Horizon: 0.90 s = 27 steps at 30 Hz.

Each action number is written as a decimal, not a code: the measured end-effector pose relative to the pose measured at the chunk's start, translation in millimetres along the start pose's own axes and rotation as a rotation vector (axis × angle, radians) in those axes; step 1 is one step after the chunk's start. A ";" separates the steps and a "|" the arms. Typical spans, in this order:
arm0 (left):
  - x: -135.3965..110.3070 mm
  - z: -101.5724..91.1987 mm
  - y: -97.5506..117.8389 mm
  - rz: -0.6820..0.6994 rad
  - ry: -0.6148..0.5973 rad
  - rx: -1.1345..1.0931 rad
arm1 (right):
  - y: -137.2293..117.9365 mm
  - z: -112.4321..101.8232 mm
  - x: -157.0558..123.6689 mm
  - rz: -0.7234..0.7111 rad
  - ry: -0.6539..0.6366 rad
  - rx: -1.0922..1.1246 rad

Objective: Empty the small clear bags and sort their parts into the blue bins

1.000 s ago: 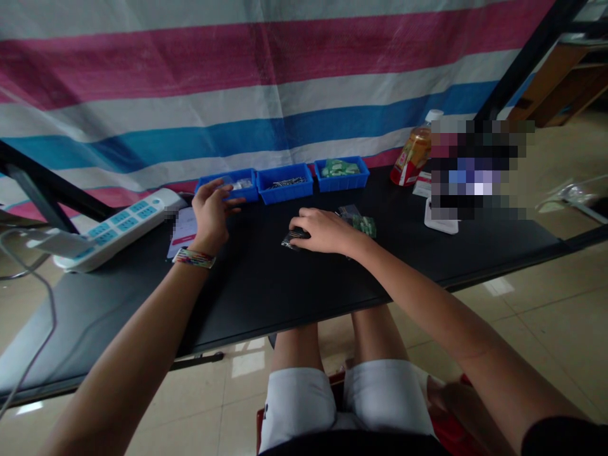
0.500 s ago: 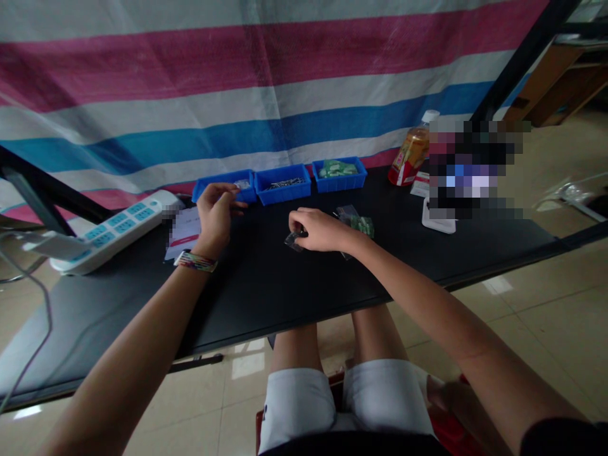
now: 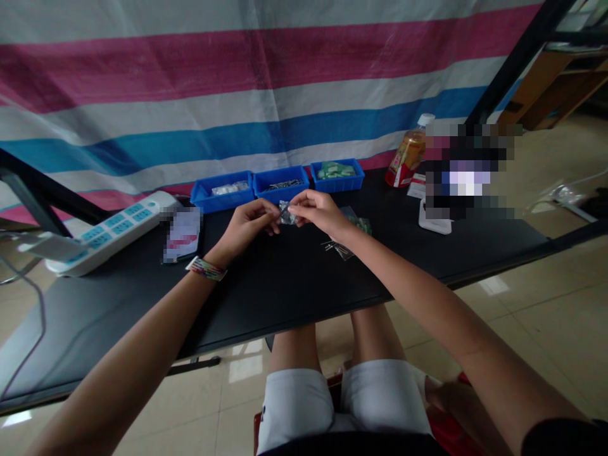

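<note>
My right hand point(image 3: 319, 214) pinches a small clear plastic bag point(image 3: 287, 213) above the middle of the black table. At the bag's left side is my left hand point(image 3: 253, 223), thumb and fingers drawn together; whatever they hold is too small to make out. Behind the hands stand three blue bins: the left bin point(image 3: 204, 201) has small white pieces point(image 3: 230, 188), the middle one thin metal pins or screws point(image 3: 284, 184), the right one green packets point(image 3: 336, 170). Under my right forearm lie loose metal pins point(image 3: 339, 248) and a green packet point(image 3: 363, 225), both partly covered.
A white power strip point(image 3: 116, 229) and a partly blurred phone-like object point(image 3: 183, 233) are on the left. To the right stand a drink bottle point(image 3: 405, 155) and a white case point(image 3: 434, 218). A striped sheet point(image 3: 285, 82) hangs behind the table point(image 3: 266, 291).
My left hand has moved right and toward me, from the left bin to the bag. My right hand has raised the bag slightly away from me, uncovering the loose pins.
</note>
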<state>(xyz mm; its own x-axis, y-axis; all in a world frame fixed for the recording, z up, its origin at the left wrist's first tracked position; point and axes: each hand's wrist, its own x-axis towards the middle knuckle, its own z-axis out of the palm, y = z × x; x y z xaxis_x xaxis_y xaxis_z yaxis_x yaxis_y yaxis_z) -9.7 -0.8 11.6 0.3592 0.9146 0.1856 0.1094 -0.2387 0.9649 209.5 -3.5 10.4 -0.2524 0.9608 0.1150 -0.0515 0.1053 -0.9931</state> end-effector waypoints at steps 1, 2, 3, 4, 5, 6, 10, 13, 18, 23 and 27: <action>0.2 -0.5 0.5 0.004 0.015 0.000 | 0.2 0.0 -0.4 0.023 -0.003 0.017; 0.4 -1.0 0.8 0.008 0.027 0.000 | 0.6 -0.1 -0.5 0.038 -0.006 0.029; 0.6 -1.6 0.8 0.014 0.035 0.000 | 1.2 -0.3 -0.3 0.045 -0.009 0.036; 0.8 -2.0 0.6 0.023 0.039 0.000 | 2.1 -0.6 0.1 0.045 -0.010 0.039; 1.0 -2.2 0.1 0.034 0.043 -0.001 | 3.1 -0.8 0.8 0.036 -0.010 0.040; 1.2 -2.2 -0.5 0.047 0.046 0.000 | 4.3 -1.0 1.7 0.023 -0.007 0.042; 2.1 -0.6 -2.7 0.088 0.061 0.021 | 9.3 -1.8 5.4 -0.028 0.006 0.033; 1.4 0.9 -1.8 0.084 0.061 0.052 | 12.2 -3.4 6.8 -0.049 0.025 -0.007; -1.6 0.7 0.9 0.054 0.003 0.139 | 15.0 -4.2 5.8 -0.102 0.036 -0.089; -1.5 0.7 0.9 -0.087 -0.089 0.072 | 9.8 0.8 -0.4 -0.255 0.055 -0.219; 0.9 2.2 -1.5 -0.139 -0.028 -0.053 | 3.5 1.8 -6.1 -0.371 0.050 -0.398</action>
<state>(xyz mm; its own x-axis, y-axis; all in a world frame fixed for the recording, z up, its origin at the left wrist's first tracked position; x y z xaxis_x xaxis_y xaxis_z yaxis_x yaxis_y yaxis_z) -7.5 -0.4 9.9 0.3696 0.9281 0.0447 0.1107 -0.0918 0.9896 209.1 -9.4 6.2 -0.2406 0.8507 0.4673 0.2440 0.5190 -0.8192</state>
